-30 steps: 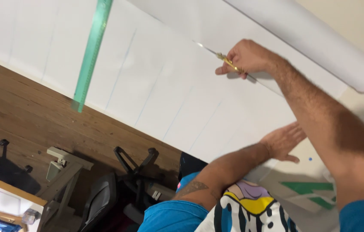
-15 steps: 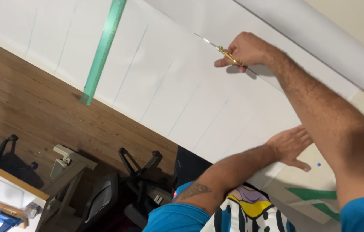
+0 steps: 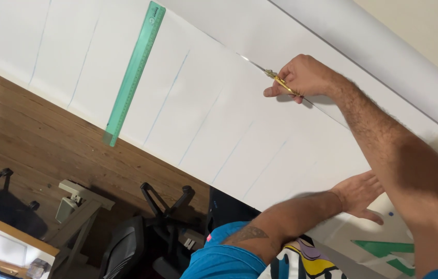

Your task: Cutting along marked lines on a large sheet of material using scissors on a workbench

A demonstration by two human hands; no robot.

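- Both of my forearms reach in from the lower right of the frame.
- My left hand [image 3: 358, 194] lies open, fingers spread, pressing flat on the white paper sheet [image 3: 219, 119] at lower right.
- My right hand [image 3: 304, 76] is closed around gold-handled scissors [image 3: 276, 78], blades in the sheet's cut at upper centre.
- Farther left, a green ruler [image 3: 133, 72] lies slanted on the sheet, crossing faint blue pencil lines.
- At upper right, the paper roll [image 3: 384, 51] lies along the sheet.

The right hand [image 3: 307, 76] hides most of the scissors [image 3: 280, 81]; the paper roll [image 3: 384, 46] runs past the right edge.
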